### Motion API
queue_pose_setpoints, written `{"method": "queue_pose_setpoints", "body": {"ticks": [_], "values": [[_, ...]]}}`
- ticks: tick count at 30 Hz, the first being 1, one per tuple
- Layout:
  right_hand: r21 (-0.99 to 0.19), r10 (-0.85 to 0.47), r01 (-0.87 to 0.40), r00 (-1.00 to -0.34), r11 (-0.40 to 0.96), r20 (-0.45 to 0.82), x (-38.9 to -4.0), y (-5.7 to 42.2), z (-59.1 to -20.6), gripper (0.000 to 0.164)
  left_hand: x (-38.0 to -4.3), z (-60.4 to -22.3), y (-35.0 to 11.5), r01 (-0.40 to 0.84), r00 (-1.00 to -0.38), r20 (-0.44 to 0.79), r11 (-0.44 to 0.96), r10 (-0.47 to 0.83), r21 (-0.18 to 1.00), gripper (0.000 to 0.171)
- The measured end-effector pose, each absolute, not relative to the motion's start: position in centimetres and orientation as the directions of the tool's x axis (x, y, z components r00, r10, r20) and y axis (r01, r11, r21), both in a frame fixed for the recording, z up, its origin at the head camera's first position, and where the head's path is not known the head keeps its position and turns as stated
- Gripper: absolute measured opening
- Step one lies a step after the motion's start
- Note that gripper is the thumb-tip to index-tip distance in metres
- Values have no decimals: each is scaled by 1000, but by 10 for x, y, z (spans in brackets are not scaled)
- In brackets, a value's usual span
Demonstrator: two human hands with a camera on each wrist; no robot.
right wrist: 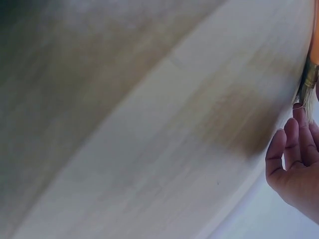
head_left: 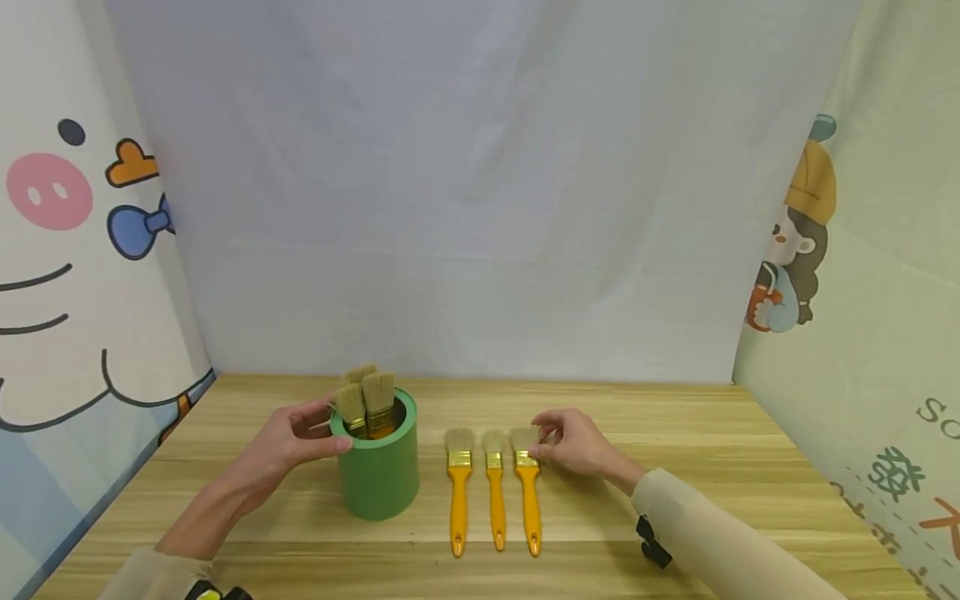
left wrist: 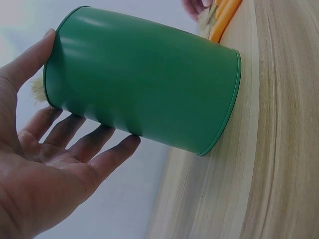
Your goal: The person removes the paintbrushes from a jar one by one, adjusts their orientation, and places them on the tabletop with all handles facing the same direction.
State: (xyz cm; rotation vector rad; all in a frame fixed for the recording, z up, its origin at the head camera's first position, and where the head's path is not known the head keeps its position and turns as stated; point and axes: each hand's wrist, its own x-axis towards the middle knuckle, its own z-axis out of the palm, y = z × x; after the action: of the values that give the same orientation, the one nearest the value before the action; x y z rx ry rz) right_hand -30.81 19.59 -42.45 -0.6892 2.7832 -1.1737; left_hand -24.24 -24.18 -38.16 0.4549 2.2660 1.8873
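Note:
A green cylindrical pot [head_left: 378, 482] stands upright on the wooden table, left of the middle. Several paintbrushes [head_left: 367, 400] stick up out of it, bristles upward. My left hand [head_left: 281, 446] holds the pot from its left side, thumb at the rim and fingertips against the wall, as the left wrist view shows. To the right, three paintbrushes with orange handles lie in a row, handles toward me. My right hand [head_left: 581, 446] pinches the bristle end of the rightmost paintbrush [head_left: 529, 500], thumb and index finger at its bristles.
The left paintbrush [head_left: 458, 500] and the middle paintbrush [head_left: 496, 500] of the row lie between the pot and my right hand. A pale cloth [head_left: 480, 208] hangs behind the table [head_left: 675, 433], and printed cloths hang at both sides.

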Motion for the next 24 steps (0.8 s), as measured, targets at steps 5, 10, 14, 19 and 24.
{"method": "queue_pose_setpoints", "body": {"ticks": [5,10,14,19,24], "values": [[-681,-417,-387,-899,621,131,-310,196,-425,46,-243,-382,-242,137,-940,79,157,331,978,82],[-669,-416,-394,-899,630,138,-310,198,-425,49,-242,-383,-242,137,-939,79,157,334,978,82],[-646,-389,-391,-908,656,154,-308,197,-421,49,-242,-383,-242,137,-940,77,160,332,978,82],[-615,-374,-405,-909,677,186,-307,192,-411,46,-242,-383,-241,133,-940,73,161,333,978,82],[-591,-407,-471,-879,655,249,-303,182,-395,43,-242,-383,-242,131,-940,72,160,333,978,82]]}}
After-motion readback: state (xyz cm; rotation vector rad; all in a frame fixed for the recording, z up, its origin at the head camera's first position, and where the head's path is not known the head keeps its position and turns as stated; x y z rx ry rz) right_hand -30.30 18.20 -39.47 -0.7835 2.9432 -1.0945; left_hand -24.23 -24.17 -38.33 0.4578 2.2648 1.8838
